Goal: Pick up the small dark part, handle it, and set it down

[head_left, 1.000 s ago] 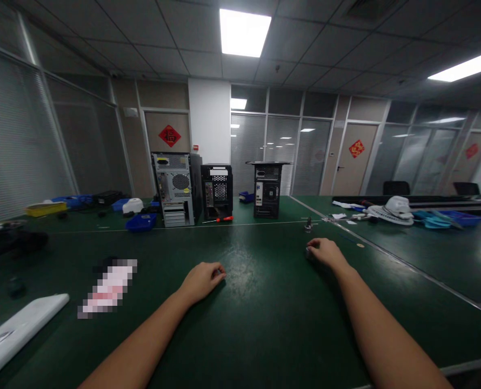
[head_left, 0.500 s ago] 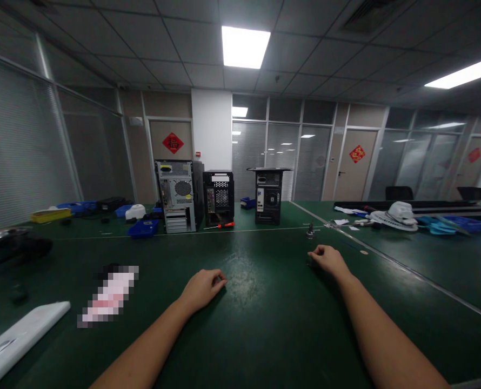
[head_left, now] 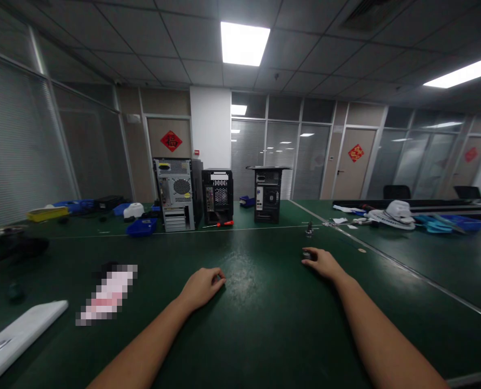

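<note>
On the green tabletop (head_left: 265, 335), my left hand (head_left: 202, 287) rests with its fingers curled and thumb pressed to the index finger. Whatever may be between those fingertips is too small to make out. To the right, my right hand (head_left: 322, 263) has thumb and index finger around a small round metal piece (head_left: 306, 255), close to the table surface. Just beyond that hand stands a small pointed metal part (head_left: 309, 229), upright and untouched.
Three computer cases stand at the back: a grey one (head_left: 178, 194), a black one (head_left: 218, 197) and another (head_left: 267, 194) with a flat panel on top. A red screwdriver (head_left: 225, 223) lies before them. At left are a blue tray (head_left: 141, 227) and a white panel (head_left: 21, 337).
My right hand has shifted slightly left and its thumb and index finger have parted more around the small metal piece. My left hand stays in place. The view has tilted a little.
</note>
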`<action>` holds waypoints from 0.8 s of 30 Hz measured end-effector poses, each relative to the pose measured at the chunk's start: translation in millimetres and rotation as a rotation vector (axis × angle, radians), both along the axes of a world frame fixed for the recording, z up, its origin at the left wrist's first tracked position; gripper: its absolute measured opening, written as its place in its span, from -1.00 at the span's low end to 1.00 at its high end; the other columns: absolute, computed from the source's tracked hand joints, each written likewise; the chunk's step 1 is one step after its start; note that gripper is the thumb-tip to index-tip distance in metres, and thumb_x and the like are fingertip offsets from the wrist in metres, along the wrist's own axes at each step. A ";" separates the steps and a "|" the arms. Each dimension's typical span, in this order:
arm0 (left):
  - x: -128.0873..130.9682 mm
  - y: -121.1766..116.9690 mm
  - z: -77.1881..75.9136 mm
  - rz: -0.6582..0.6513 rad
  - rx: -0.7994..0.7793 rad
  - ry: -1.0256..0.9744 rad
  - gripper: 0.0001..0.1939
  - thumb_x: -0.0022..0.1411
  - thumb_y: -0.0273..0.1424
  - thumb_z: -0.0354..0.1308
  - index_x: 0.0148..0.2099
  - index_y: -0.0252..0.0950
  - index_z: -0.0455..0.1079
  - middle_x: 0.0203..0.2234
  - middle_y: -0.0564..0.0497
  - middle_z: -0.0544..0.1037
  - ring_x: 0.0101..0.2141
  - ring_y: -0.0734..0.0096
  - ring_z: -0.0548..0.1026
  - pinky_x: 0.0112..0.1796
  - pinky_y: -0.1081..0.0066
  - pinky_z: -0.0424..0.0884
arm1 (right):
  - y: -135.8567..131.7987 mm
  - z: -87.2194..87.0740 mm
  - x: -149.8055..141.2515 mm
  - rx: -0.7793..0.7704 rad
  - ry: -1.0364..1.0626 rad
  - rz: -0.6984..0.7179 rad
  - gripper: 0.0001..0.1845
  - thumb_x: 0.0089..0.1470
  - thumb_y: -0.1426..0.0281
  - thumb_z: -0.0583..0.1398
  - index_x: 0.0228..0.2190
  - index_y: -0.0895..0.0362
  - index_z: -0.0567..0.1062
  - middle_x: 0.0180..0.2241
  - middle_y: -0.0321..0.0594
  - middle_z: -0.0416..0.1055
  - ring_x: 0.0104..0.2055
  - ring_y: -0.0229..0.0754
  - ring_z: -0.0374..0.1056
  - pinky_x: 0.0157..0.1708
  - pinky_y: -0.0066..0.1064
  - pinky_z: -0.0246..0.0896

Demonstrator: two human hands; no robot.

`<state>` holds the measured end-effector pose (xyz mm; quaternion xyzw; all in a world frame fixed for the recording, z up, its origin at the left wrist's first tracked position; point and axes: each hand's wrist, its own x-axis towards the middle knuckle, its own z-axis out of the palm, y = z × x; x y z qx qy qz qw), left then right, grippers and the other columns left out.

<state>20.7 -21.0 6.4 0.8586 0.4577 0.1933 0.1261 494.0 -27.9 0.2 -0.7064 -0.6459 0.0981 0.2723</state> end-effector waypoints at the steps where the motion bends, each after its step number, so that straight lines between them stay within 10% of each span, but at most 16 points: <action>1: 0.0 0.1 -0.1 -0.002 0.004 -0.001 -0.72 0.35 -0.19 0.06 -0.10 -0.19 0.53 -0.35 0.00 0.60 -0.34 0.31 0.52 -0.37 0.44 0.23 | 1.1 -2.3 0.9 0.004 -0.012 -0.005 -0.35 0.06 0.21 0.29 0.18 0.08 0.45 0.07 -0.06 0.50 0.09 0.00 0.42 0.12 -0.22 0.24; 24: 0.5 -1.1 1.0 -0.018 -0.003 0.007 -0.73 0.34 -0.20 0.07 -0.10 -0.19 0.52 -0.34 0.01 0.60 -0.34 0.33 0.52 -0.35 0.43 0.24 | 10.0 -23.1 17.1 0.177 -0.025 -0.287 -0.64 0.05 0.26 0.27 -0.08 0.04 0.50 -0.14 -0.13 0.57 -0.08 -0.05 0.48 -0.09 -0.28 0.30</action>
